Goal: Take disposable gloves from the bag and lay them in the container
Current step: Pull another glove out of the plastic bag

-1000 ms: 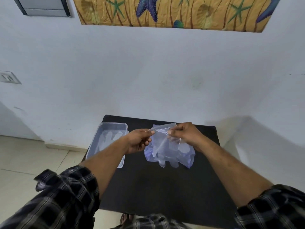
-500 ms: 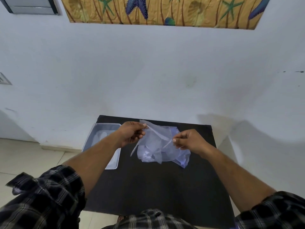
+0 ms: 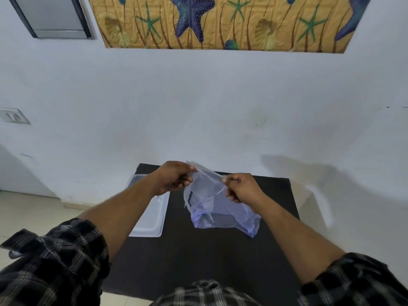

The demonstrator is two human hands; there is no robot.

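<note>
A thin bluish plastic bag [image 3: 217,214] hangs over the black table [image 3: 209,261], held up at its top edge by both hands. My left hand [image 3: 174,178] pinches the bag's upper left corner. My right hand [image 3: 241,187] pinches the top edge a little lower and to the right. Clear gloves show faintly through the bag's film. A clear rectangular container [image 3: 152,226] lies on the table's left side, partly hidden by my left forearm; what is in it I cannot make out.
The table stands against a white wall [image 3: 198,118] with a starfish picture [image 3: 220,21] above. A tiled floor [image 3: 33,208] lies to the left. A wall switch [image 3: 14,115] is at the far left.
Both hands have lifted the bag's top edge off the table and stretched it between them; the bag now hangs lower and more to the right.
</note>
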